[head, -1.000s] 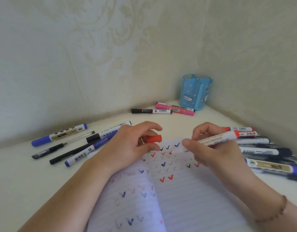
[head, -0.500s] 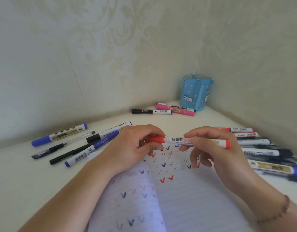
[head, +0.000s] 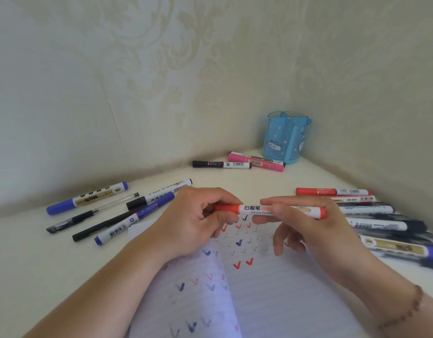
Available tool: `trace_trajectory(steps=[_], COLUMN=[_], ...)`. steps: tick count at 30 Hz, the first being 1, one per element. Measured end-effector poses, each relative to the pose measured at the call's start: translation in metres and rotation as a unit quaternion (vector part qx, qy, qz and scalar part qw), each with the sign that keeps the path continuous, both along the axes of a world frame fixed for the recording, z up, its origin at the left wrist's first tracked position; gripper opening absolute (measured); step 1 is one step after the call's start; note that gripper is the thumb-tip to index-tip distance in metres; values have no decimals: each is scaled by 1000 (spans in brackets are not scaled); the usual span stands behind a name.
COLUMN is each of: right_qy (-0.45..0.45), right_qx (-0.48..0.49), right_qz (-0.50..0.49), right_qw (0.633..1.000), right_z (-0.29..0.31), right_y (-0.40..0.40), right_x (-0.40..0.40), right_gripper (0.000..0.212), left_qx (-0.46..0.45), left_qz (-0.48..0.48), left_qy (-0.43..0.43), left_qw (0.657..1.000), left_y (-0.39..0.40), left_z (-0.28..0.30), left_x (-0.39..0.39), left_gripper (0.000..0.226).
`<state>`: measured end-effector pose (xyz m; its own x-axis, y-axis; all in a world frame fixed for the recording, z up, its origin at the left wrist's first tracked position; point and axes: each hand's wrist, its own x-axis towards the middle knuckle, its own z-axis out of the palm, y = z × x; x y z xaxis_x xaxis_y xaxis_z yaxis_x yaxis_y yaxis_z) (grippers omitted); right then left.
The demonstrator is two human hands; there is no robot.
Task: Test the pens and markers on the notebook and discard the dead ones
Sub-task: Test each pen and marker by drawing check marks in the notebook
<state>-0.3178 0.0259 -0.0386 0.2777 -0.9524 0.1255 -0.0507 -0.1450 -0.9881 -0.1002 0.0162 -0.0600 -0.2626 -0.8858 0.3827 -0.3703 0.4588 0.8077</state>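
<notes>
A red-and-white whiteboard marker [head: 254,209] lies level between both hands, above the open lined notebook [head: 271,289], which is covered in red, blue and black check marks. My left hand [head: 198,220] pinches the marker's red cap, now seated on the barrel. My right hand [head: 305,225] holds the barrel with thumb and forefinger, other fingers loosely spread. Several pens and markers [head: 118,211] lie to the left of the notebook and several more markers [head: 371,215] to the right.
A blue pen holder [head: 286,137] stands in the far corner where two papered walls meet. A pink marker [head: 257,162] and a black-capped marker [head: 220,164] lie in front of it. The white tabletop [head: 39,264] shows bare at the lower left.
A second ago the red cap was in my left hand, apart from the marker in my right. The hands came together and the cap now sits on the marker.
</notes>
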Motion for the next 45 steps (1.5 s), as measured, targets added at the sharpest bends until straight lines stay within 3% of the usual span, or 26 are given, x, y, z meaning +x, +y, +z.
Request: trace_trajectory(steps=[10, 13, 15, 17, 19, 20, 21, 23, 25, 28, 35, 39, 45], right_qy=[47, 78, 122, 247, 405, 435, 437, 435, 503, 598, 714, 723, 676], right_qx=[-30, -80, -123, -173, -272, -306, -304, -257, -228, -217, -186, -162, -192], right_qz=[17, -18, -64, -81, -97, -118, -144, -203, -235, -227, -171, -153, -118], right_qw=[998, 994, 983, 950, 867, 839, 834, 839, 800, 737, 653, 654, 701], right_z=[-2, 4, 7, 6, -1, -1, 2, 12, 15, 13, 13, 21, 40], right_y=[-5, -10, -16, -20, -23, -25, -26, -31, -40, -50, -58, -58, -93], right_x=[0, -8, -21, -31, -36, -40, -46, -68, -99, -133, -141, -133, -74], right_gripper=[17, 17, 20, 17, 16, 16, 15, 10, 7, 14, 18, 22, 26], left_qx=[-2, -15, -53, -85, -86, -86, -88, -98, -109, -113, -124, -131, -142], left_qz=[-7, 0, 8, 10, 8, 4, 2, 10, 18, 21, 33, 44, 125], left_qy=[-57, -68, -79, -96, -90, -83, -75, -58, -59, -80, -103, -101, -177], left_qw=[998, 998, 995, 992, 992, 993, 993, 993, 992, 990, 986, 985, 966], left_y=[-3, -3, -2, -3, -4, -4, -4, -5, -7, -11, -14, -14, -14], left_z=[0, 0, -1, -2, -2, -3, -3, -4, -5, -8, -10, -8, -7], left_x=[3, 1, -2, -4, -4, -3, -1, 1, 4, 5, 7, 8, 9], left_gripper=[25, 11, 23, 28, 32, 38, 42, 39, 32, 26, 22, 19, 28])
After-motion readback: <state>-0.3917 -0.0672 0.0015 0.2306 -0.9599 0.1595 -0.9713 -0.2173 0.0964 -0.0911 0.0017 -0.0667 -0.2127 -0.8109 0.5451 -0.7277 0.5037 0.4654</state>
